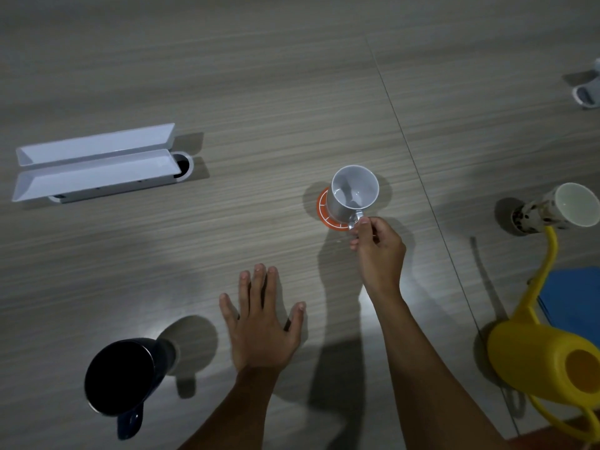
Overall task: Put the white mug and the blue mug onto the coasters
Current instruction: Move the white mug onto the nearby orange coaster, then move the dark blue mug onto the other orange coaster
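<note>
The white mug (353,193) stands upright on an orange coaster (324,212) at the middle of the table. My right hand (376,248) pinches the mug's handle from the near side. My left hand (259,319) lies flat on the table, fingers spread, holding nothing. The dark blue mug (121,381) stands at the near left, its handle pointing toward me, left of my left hand. A pale round patch shows under its far side; I cannot tell whether it is a coaster.
A white open cable box (94,165) lies at the far left. A patterned mug (552,207) sits at the right, with a yellow watering can (539,362) and a blue mat (574,300) nearer. A grey object (587,92) is at the far right edge.
</note>
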`<state>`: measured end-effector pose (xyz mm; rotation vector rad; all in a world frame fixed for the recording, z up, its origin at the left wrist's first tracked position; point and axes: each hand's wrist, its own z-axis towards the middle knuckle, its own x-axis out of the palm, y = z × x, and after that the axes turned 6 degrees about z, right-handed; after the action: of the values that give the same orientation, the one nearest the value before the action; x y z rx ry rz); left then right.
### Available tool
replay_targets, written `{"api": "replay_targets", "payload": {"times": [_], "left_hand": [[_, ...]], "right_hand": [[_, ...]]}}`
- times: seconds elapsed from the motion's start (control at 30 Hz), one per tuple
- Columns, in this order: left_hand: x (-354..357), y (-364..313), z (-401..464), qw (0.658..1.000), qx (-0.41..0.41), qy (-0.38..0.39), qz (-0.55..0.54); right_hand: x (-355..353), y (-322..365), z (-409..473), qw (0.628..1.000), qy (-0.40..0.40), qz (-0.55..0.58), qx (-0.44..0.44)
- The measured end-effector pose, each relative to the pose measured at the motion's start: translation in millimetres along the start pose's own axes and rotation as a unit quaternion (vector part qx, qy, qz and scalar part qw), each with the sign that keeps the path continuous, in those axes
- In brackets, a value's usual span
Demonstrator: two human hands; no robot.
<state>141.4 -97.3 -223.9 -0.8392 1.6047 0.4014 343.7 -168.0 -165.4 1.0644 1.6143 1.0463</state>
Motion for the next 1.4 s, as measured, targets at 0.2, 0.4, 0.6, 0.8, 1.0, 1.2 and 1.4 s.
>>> {"api": "replay_targets", "payload": {"times": [0.2,0.4,0.6,0.8,1.0,1.2,1.4], "left_hand": [[0,0,-1,1.000,-0.003,-0.004,0.001],[2,1,0,1.000,0.000,-0.002,0.009],[-1,0,0,1.000,0.004,-0.007,0.005],[-3,6,-3,1.000,0.026,-0.003,-0.014],[-4,61,-59,0.993,0.113,-0.010,-0.043],[-2,119,-131,0.989,0.133,0.004,-0.063],[-9,170,-165,0.989,0.117,-0.010,-0.086]], "right_hand": [[-1,0,-2,1.000,-0.004,0.001,-0.001],[0,-2,-3,1.000,-0.012,-0.001,0.005],[-10,-3,-19,1.000,-0.014,-0.004,0.006],[-30,-14,-80,0.998,0.004,-0.051,0.029],[-33,-37,-158,0.986,0.089,-0.143,0.010],[1,-75,-226,0.935,0.192,-0.275,-0.112],[32,-100,-266,0.865,0.254,-0.400,-0.166]]}}
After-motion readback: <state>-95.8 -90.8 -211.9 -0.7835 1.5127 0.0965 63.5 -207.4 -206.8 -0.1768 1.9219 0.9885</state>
